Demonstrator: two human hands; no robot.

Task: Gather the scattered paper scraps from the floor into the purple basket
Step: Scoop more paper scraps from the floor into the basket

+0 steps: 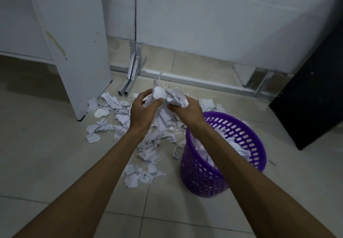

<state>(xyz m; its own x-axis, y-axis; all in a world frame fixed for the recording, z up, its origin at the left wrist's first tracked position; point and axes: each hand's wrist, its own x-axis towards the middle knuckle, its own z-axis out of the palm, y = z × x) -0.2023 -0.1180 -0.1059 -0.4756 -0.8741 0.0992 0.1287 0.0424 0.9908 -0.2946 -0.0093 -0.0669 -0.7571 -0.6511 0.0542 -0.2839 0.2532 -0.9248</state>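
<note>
Basket [248,141]: part filled. My hands, left [143,113] and right [187,110], clutch a wad [167,96]; many scraps [118,113] left beside basket.

Scraps [118,115] lie on the floor [46,154] left of the basket [202,178], seemingly more inside it.

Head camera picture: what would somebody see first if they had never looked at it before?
Probably the two hands in the middle, the left hand and right hand, gripping a bunch of scraps together above the floor. Next, the purple basket at lower right, already holding paper. Many more scraps lie on the floor to its left.
</note>
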